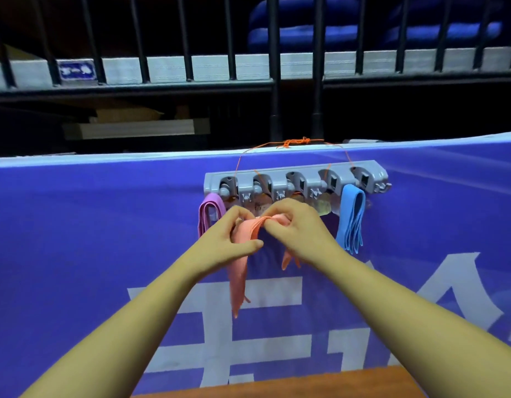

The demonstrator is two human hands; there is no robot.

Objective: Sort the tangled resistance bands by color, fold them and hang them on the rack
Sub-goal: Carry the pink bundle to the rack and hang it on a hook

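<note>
A grey plastic rack [294,179] with several hooks hangs by orange string on a blue banner. A purple band [209,215] hangs folded from its left end, and a blue band [350,222] from a hook near its right end. Just below the rack's middle, my left hand [231,239] and my right hand [297,225] both pinch a bunched orange band [240,271]. Its loose ends dangle down between my forearms. My fingers hide the top fold of the orange band.
The blue banner [90,239] with white characters covers a barrier in front of me. Behind it stands a black metal railing [274,67] with blue seats beyond. A brown wooden surface [306,383] shows at the bottom edge.
</note>
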